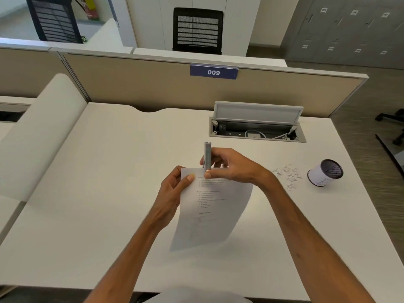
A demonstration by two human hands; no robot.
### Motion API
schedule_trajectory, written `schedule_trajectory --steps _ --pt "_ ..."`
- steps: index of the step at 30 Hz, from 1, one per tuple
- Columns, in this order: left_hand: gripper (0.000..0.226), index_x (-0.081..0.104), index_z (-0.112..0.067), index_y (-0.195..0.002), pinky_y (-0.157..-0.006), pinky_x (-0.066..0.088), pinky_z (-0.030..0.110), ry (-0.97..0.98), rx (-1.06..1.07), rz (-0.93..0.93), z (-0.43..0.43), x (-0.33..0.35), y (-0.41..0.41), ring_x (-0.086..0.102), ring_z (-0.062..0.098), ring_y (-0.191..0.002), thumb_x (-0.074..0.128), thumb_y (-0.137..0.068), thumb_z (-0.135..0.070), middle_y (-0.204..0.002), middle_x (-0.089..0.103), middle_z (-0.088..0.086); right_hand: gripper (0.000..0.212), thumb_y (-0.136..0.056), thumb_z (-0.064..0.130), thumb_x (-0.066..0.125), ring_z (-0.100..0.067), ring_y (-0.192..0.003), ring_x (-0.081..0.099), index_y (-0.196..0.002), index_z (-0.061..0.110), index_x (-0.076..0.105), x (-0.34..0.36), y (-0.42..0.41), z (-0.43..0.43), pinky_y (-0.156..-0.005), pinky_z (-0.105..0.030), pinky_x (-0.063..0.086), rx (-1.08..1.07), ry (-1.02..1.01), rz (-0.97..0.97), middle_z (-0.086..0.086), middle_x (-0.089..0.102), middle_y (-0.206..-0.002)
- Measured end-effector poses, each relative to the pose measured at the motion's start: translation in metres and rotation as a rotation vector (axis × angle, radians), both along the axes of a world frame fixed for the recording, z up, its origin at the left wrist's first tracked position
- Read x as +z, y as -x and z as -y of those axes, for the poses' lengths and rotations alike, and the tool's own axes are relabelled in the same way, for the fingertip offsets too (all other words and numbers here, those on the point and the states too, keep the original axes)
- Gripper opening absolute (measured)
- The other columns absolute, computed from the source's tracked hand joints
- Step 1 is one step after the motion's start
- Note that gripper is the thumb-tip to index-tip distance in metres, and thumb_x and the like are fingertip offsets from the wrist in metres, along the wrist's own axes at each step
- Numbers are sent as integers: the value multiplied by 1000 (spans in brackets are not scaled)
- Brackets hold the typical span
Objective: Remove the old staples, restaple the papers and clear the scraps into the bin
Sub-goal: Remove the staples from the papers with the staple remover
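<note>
I hold a printed set of papers [214, 206] above the white desk [91, 193], its lower part curling down toward me. My left hand [175, 189] pinches the top left corner, thumb on the front. My right hand [227, 166] grips a slim grey stapler [207, 156] that stands upright over the top edge of the papers, its lower end at the paper's edge. A heap of small pale scraps [288, 174] lies on the desk to the right. Just beyond them stands the small round bin [325, 172], white-sided with a dark mesh inside, tilted toward me.
An open cable hatch [258, 127] with a raised lid is sunk into the desk behind my hands. A beige partition [153, 84] with a blue label closes the desk's far side. The desk's right edge drops to carpet.
</note>
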State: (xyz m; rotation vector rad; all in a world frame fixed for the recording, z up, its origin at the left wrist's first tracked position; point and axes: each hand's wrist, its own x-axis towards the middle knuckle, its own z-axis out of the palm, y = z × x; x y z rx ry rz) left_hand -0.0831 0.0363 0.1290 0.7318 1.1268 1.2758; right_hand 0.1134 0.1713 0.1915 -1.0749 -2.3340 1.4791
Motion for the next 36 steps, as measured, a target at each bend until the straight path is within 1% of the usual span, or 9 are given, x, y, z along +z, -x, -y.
schedule_trajectory --steps 5,11,15,18,25,28,32,34,36 --pt "28 59 -14 -100 -68 36 38 64 0 11 5 -12 1 52 29 -92 76 -100 -36 -97 64 11 35 -96 24 80 -26 -99 78 -126 12 66 -20 -29 -32 -84 -35 60 -364 109 -197 -6 81 -111" --pt "20 59 -10 -105 -60 46 26 131 -34 -27 0 -30 7 59 24 -83 70 -107 -26 -96 63 9 47 -92 37 83 -24 -94 78 -126 13 62 -102 -51 -67 -86 -46 66 -737 92 105 -10 75 -120" --pt "17 59 -5 -108 -56 49 23 160 -63 9 -5 -39 10 62 19 -78 69 -106 -19 -91 63 7 40 -98 25 73 -41 -115 68 -130 5 60 -143 -50 -72 -83 -33 48 -648 -39 459 -18 70 -128" --pt "41 55 11 -112 -62 49 25 176 -81 55 -9 -47 14 62 24 -86 76 -103 -22 -100 64 13 31 -99 16 67 -42 -112 67 -126 4 59 -166 -42 -73 -82 -40 51 -541 -157 636 -19 67 -124" --pt "52 56 15 -122 -81 47 41 209 -111 68 -18 -46 16 62 32 -102 76 -98 -27 -110 70 16 22 -100 12 62 -38 -113 63 -121 7 60 -180 -30 -89 -86 -44 53 -490 -276 663 -15 58 -122" --pt "60 53 16 -131 -94 40 54 221 -86 64 -23 -43 18 61 36 -110 78 -98 -29 -118 69 22 35 -100 45 71 -28 -108 66 -117 14 67 -162 -34 -90 -87 -42 56 -717 -141 402 -2 67 -115" --pt "49 59 11 -119 -91 44 47 236 -48 124 -29 -46 16 57 36 -111 80 -97 -28 -115 66 20 63 -108 63 44 -31 -117 71 -125 11 75 -119 -38 -58 -99 -45 56 -659 530 -299 -7 78 -125" --pt "39 66 3 -115 -84 49 41 237 -25 137 -31 -46 13 58 34 -107 80 -96 -28 -111 68 18 72 -109 66 35 -30 -120 69 -129 9 74 -105 -43 -39 -101 -44 54 -540 595 -374 -10 74 -134" --pt "41 68 4 -118 -83 55 38 240 5 139 -33 -42 10 65 32 -104 82 -96 -27 -111 73 16 55 -104 57 55 -25 -112 69 -120 9 75 -97 -45 -27 -93 -40 53 -472 491 -374 -7 76 -125"
